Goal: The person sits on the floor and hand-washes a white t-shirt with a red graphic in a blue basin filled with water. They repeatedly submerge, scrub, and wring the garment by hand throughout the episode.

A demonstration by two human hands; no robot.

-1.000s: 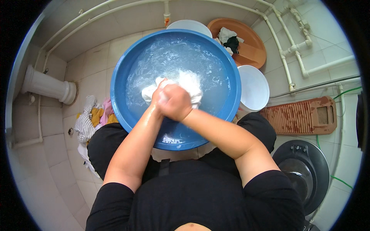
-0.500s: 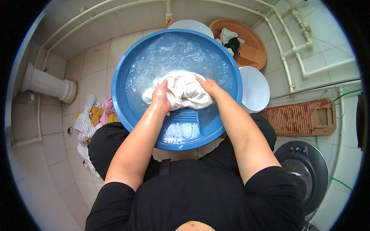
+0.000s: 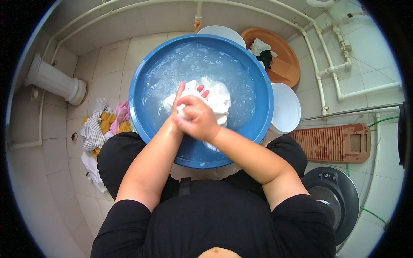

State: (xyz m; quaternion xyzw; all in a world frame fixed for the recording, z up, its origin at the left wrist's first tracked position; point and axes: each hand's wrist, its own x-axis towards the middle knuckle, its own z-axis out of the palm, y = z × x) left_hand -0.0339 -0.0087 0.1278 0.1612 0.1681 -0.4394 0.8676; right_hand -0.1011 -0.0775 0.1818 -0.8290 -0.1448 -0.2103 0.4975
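We had the white cloth point(image 3: 215, 96) bunched at the middle of the blue basin point(image 3: 150, 73), partly in soapy water — right hand point(image 3: 198, 121) on top, fingers clamped on it. Left hand point(image 3: 178, 101) pressed alongside from the left, fingers curled onto the same wad; both equally near.

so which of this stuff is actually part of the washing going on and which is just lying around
In use:
- white cloth, gripped by both hands
- left hand
- right hand
- blue basin of soapy water

Lying about:
- pile of clothes on the floor
- orange basin holding laundry
- white basin
- brown washboard
- black round lid
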